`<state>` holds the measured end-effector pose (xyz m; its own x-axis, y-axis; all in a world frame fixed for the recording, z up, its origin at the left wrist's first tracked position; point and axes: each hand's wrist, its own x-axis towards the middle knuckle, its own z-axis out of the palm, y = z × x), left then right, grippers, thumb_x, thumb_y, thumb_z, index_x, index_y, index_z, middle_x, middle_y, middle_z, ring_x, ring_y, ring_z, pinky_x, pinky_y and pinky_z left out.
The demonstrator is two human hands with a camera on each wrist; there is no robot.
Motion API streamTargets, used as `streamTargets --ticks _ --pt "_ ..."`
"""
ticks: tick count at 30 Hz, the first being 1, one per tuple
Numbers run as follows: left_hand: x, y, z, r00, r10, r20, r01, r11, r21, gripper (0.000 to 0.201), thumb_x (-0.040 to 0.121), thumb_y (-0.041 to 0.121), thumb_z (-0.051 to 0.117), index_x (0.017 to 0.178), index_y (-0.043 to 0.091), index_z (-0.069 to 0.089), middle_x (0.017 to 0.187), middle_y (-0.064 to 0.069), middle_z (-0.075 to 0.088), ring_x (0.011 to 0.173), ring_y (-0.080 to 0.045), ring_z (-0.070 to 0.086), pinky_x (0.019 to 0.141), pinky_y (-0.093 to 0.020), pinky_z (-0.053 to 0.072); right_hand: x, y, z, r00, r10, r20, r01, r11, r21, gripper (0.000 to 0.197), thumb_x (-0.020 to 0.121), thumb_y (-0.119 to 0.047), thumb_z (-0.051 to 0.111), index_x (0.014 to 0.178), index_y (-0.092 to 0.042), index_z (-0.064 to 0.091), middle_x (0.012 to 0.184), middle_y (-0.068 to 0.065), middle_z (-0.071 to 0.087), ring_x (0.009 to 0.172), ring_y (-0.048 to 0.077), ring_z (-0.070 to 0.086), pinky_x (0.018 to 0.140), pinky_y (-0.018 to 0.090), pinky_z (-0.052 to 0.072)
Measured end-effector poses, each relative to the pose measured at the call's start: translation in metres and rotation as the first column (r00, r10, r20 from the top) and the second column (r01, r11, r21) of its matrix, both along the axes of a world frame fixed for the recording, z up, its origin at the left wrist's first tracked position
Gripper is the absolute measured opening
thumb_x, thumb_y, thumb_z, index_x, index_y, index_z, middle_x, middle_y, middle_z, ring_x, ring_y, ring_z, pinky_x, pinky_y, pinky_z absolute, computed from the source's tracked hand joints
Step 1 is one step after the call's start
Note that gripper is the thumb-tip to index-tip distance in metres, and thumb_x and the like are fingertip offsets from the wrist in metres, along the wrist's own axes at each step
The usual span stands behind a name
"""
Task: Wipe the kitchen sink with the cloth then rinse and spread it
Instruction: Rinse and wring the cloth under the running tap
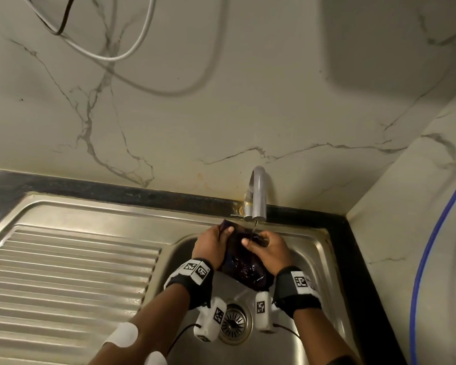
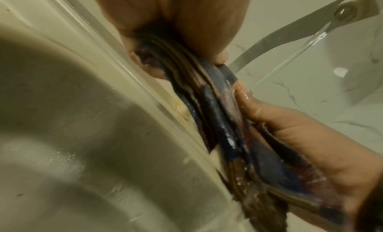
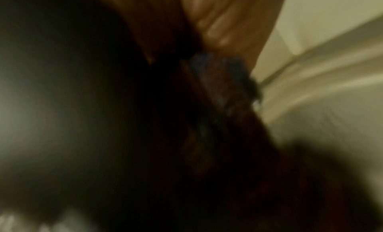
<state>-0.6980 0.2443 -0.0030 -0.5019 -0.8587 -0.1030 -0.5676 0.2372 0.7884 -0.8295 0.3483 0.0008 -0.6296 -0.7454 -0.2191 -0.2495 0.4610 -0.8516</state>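
A dark, wet cloth (image 1: 244,262) with blue and brown stripes hangs bunched over the steel sink basin (image 1: 311,262), right under the tap (image 1: 258,196). A thin stream of water (image 1: 253,229) falls from the spout onto it. My left hand (image 1: 212,245) grips the cloth's left side and my right hand (image 1: 267,248) grips its right side, thumbs on top. In the left wrist view the folded cloth (image 2: 219,121) is pinched between both hands, water (image 2: 290,58) running beside it. The right wrist view is dark and blurred, with only a patch of the cloth (image 3: 213,81) below my palm.
A ribbed steel drainboard (image 1: 71,280) lies left of the basin. The round drain strainer (image 1: 233,322) sits below the hands. A marble wall (image 1: 221,114) stands behind, with loose cables (image 1: 121,54) hanging at top left. A blue hose (image 1: 429,251) runs down the right wall.
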Motion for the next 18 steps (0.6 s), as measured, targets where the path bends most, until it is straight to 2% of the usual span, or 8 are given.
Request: streamTargets --ticks 3,5,8,10,12,13,15,18 --pt "0.004 0.001 -0.002 0.997 0.039 -0.066 -0.038 0.999 0.016 0.034 0.096 0.04 0.046 0.103 0.011 0.063 0.097 -0.01 0.07 0.092 -0.027 0.064 0.083 -0.033 0.047 -0.005 0.007 -0.003 0.937 0.012 0.349 -0.034 0.998 0.057 0.031 0.068 -0.016 0.084 0.093 -0.02 0.066 0.094 0.003 0.073 0.094 0.026 0.069 0.086 0.038 0.054" --pt "0.008 0.002 -0.007 0.995 0.06 -0.081 -0.055 0.997 0.062 0.03 0.096 0.037 0.048 0.102 0.012 0.063 0.096 -0.009 0.07 0.092 -0.026 0.064 0.084 -0.032 0.047 -0.006 0.01 -0.001 0.912 0.034 0.409 -0.073 0.994 0.079 0.032 0.067 0.0 0.08 0.091 -0.017 0.067 0.092 0.007 0.073 0.092 0.028 0.068 0.088 0.042 0.054" --pt "0.011 0.001 -0.015 0.977 0.155 -0.147 -0.13 0.977 0.167 0.027 0.095 0.035 0.05 0.105 0.013 0.062 0.1 -0.009 0.07 0.096 -0.027 0.064 0.09 -0.037 0.049 -0.006 0.012 -0.004 0.892 -0.07 0.447 0.078 0.997 0.002 0.027 0.076 0.013 0.065 0.09 -0.011 0.065 0.089 0.01 0.069 0.088 0.03 0.065 0.087 0.046 0.052" --pt "0.013 0.003 -0.012 0.957 0.184 -0.222 -0.114 0.949 0.293 0.02 0.095 0.028 0.053 0.108 0.014 0.06 0.102 -0.008 0.068 0.099 -0.026 0.064 0.093 -0.042 0.05 -0.004 0.011 -0.009 0.906 -0.131 0.402 0.157 0.987 -0.031 0.021 0.088 0.0 0.059 0.092 -0.02 0.065 0.091 0.004 0.069 0.088 0.023 0.065 0.088 0.044 0.052" --pt "0.015 0.007 -0.006 0.94 0.175 -0.292 -0.029 0.896 0.442 0.019 0.092 0.015 0.059 0.11 0.014 0.056 0.105 -0.008 0.067 0.1 -0.026 0.065 0.091 -0.045 0.053 -0.002 0.01 -0.016 0.963 -0.157 0.22 0.162 0.987 -0.004 0.013 0.096 -0.02 0.053 0.095 -0.029 0.063 0.098 0.001 0.07 0.093 0.02 0.065 0.092 0.042 0.052" --pt "0.015 0.008 -0.004 0.938 0.157 -0.31 0.016 0.872 0.489 0.026 0.088 0.008 0.062 0.113 0.014 0.054 0.106 -0.008 0.066 0.101 -0.026 0.064 0.09 -0.045 0.053 0.0 0.009 -0.018 0.975 -0.169 0.147 0.169 0.986 0.008 0.015 0.098 -0.027 0.049 0.101 -0.028 0.063 0.105 0.004 0.069 0.099 0.023 0.064 0.094 0.04 0.05" --pt "0.015 0.011 0.001 0.942 0.106 -0.318 0.085 0.842 0.533 0.043 0.082 -0.002 0.064 0.119 0.018 0.051 0.108 -0.005 0.065 0.103 -0.024 0.062 0.091 -0.045 0.053 0.003 0.007 -0.018 0.972 -0.221 0.076 0.22 0.975 0.02 0.03 0.101 -0.031 0.04 0.118 -0.015 0.059 0.116 0.01 0.064 0.108 0.029 0.06 0.095 0.035 0.045" --pt "0.009 0.015 0.005 0.946 0.059 -0.32 0.129 0.834 0.537 0.052 0.08 -0.01 0.06 0.119 0.023 0.048 0.105 0.0 0.063 0.104 -0.019 0.059 0.094 -0.043 0.051 0.012 0.004 -0.011 0.954 -0.287 0.081 0.288 0.958 0.006 0.04 0.102 -0.035 0.034 0.126 -0.01 0.053 0.118 0.01 0.06 0.111 0.031 0.057 0.09 0.032 0.042"
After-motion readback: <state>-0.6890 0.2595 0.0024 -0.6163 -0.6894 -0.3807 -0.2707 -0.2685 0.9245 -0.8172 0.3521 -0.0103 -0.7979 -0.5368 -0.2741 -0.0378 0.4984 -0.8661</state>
